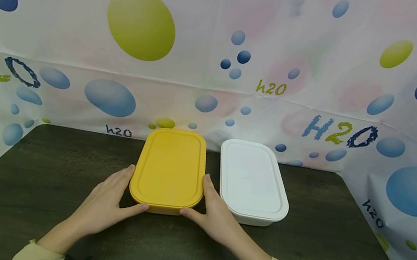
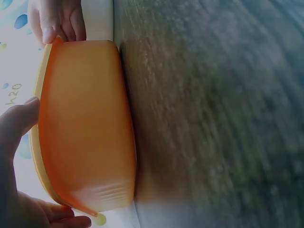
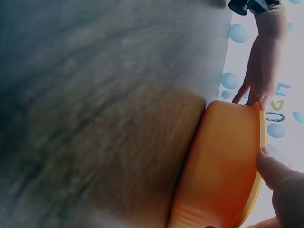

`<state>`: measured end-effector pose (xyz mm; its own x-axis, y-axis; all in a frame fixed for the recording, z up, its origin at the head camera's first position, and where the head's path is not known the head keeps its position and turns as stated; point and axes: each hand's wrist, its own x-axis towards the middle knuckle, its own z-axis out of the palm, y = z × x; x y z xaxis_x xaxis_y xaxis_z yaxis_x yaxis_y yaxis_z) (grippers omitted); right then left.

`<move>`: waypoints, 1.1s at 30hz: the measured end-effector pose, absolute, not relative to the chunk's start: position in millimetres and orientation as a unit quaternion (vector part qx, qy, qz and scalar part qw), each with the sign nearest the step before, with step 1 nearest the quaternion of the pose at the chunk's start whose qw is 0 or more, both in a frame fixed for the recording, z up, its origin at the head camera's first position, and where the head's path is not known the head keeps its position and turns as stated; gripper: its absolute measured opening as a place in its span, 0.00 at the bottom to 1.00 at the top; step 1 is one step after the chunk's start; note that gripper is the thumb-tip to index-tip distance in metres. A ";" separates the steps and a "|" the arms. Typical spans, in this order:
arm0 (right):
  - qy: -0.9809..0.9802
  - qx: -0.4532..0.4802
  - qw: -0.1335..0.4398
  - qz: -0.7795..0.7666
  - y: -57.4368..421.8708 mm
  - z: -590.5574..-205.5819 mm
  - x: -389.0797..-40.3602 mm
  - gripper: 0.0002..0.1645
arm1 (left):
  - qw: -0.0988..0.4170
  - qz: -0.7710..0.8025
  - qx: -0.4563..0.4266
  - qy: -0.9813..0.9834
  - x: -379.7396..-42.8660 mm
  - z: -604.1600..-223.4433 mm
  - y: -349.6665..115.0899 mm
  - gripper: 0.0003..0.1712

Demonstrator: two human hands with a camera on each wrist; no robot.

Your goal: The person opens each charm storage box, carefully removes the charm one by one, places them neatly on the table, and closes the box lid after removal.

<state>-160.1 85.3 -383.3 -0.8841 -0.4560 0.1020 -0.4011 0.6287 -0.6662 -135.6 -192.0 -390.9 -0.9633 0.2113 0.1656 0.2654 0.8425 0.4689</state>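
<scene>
A yellow plastic food container (image 1: 170, 169) with its lid on rests on the table. My left hand (image 1: 105, 202) grips its near left corner, thumb on the front edge and fingers along the left side. At the near right corner my right hand (image 1: 218, 217) grips it the same way. Both wrist views show the container's orange-looking front wall (image 2: 88, 123), with a thumb (image 3: 273, 168) at the lid's rim. What lies inside is hidden by the lid.
A white lidded container (image 1: 254, 180) stands just right of the yellow one, close to my right hand. Both sit on a dark wood-look table (image 1: 318, 242). A white sheet (image 1: 205, 55) printed with blue and green spots closes off the back and sides.
</scene>
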 end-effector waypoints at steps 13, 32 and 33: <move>0.895 -0.222 0.062 -0.382 83.9 -387.6 -165.5 0.68 | 0.038 -0.263 -0.111 -0.958 -138.5 -392.2 -191.0 0.63; 0.892 -0.215 0.040 -0.396 86.2 -385.4 -161.6 0.67 | 0.028 -0.321 -0.097 -0.942 -139.1 -390.5 -184.4 0.62; 0.891 -0.216 0.040 -0.398 86.2 -385.0 -161.5 0.67 | 0.029 -0.323 -0.098 -0.941 -139.0 -389.9 -184.3 0.62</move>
